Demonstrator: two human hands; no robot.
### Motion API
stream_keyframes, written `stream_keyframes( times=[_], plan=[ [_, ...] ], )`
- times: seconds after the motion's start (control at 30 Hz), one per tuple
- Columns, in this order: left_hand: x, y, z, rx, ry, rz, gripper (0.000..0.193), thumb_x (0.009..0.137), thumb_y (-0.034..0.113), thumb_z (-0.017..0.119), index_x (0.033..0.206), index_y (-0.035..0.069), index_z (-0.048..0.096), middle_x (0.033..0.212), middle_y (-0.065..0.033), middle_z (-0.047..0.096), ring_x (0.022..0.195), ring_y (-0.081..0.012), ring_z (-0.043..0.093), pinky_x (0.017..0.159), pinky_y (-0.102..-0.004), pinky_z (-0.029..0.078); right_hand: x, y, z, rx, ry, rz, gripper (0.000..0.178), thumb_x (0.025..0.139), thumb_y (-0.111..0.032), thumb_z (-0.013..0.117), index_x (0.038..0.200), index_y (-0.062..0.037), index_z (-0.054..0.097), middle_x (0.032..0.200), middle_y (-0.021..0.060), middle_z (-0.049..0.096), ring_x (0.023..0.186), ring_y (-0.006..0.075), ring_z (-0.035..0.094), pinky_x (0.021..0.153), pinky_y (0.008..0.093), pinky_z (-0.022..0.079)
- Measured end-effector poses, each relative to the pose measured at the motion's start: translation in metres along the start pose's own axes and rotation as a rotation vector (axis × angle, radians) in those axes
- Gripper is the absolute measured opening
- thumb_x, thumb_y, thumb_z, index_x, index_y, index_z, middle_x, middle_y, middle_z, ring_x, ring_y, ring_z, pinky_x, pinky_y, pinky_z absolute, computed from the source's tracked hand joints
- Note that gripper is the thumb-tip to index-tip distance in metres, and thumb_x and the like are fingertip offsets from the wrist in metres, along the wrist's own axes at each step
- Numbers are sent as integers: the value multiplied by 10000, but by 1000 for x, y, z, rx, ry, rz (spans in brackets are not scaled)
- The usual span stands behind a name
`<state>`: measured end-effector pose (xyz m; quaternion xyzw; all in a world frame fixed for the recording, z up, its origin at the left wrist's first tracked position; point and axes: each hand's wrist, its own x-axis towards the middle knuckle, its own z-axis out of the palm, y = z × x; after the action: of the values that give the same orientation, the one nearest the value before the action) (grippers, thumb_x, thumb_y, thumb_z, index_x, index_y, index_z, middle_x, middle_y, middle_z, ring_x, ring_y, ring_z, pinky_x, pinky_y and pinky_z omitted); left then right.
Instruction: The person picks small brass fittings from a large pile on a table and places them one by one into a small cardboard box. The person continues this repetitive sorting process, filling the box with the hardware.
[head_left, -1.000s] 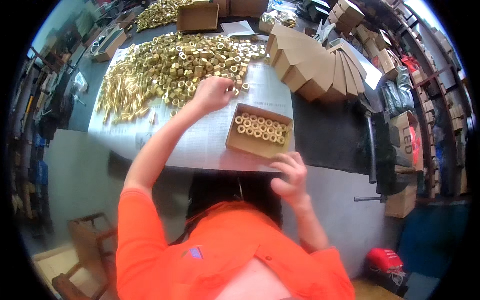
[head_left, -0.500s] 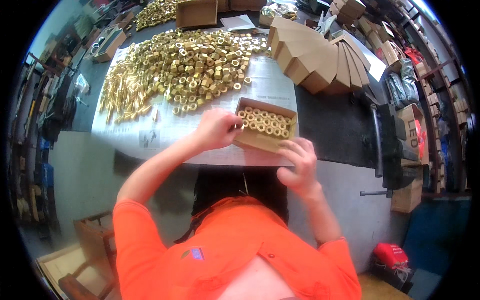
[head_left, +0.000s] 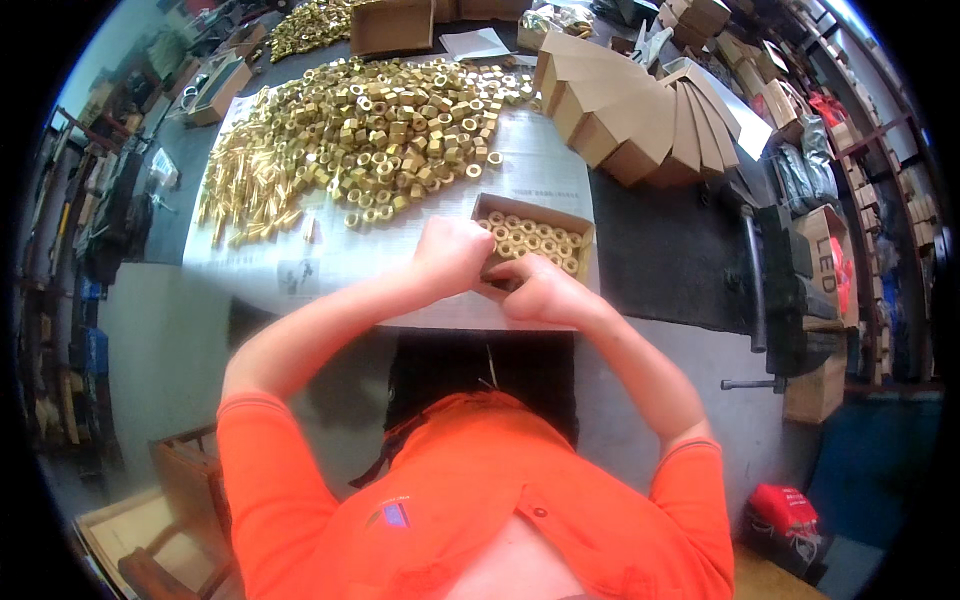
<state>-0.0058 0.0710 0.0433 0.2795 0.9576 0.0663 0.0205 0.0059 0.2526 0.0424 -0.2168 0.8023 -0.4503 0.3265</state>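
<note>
A small brown cardboard box [head_left: 590, 236] lies near the table's front edge, with rows of brass hex nuts [head_left: 532, 238] standing in it, holes upward. My left hand [head_left: 455, 258] is closed at the box's left end, fingers curled inward; what they hold is hidden. My right hand [head_left: 543, 290] lies across the box's near wall, its fingers bent toward the left hand at the near left corner. Its fingers are closed, and I cannot make out what is between them. Beyond the hands spreads a large heap of loose brass nuts [head_left: 400, 130], beside a pile of thin brass pins [head_left: 255, 190].
Printed paper sheets [head_left: 545, 160] cover the table under the heaps. Folded brown cartons [head_left: 620, 110] fan out at the far right. A dark vise [head_left: 790, 270] is at the right edge. An open carton [head_left: 392, 28] and another nut heap [head_left: 310, 30] stand at the back.
My right hand has moved left from the box's near right corner to its near left part, beside my left hand. The left hand has shifted slightly right, its fingers now hidden behind its back.
</note>
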Motion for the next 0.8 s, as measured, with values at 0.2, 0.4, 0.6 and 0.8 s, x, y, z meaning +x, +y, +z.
stream_keyframes(
  times=[0.2,0.4,0.6,0.8],
  plan=[
    [1,2,-8,13,-49,34,85,657,187,670,669,104,683,676,-110,659,677,-305,666,576,-424,506,0,-11,-5,-23,-135,77,532,669,-32,498,1183,62,603,1009,176,680,933,184,621,864,273,452],
    [0,1,-5,-11,-52,4,93,636,186,676,678,103,687,691,-114,663,684,-305,666,580,-424,507,4,-7,0,-113,-96,1,551,630,-57,513,1160,57,608,1031,226,661,1005,291,624,897,316,451],
    [9,2,-8,8,-92,-12,68,644,181,675,647,114,682,679,-117,659,691,-307,664,596,-424,507,4,-9,5,-192,-19,-39,567,558,-121,566,1101,27,638,939,237,661,924,363,630,855,379,487],
    [-4,-5,1,-96,11,-54,67,658,176,658,660,120,694,658,-126,643,665,-330,644,583,-444,497,3,-8,7,-294,9,-118,560,579,-118,578,1124,-1,635,1036,221,635,1033,360,586,925,394,463]
  ],
)
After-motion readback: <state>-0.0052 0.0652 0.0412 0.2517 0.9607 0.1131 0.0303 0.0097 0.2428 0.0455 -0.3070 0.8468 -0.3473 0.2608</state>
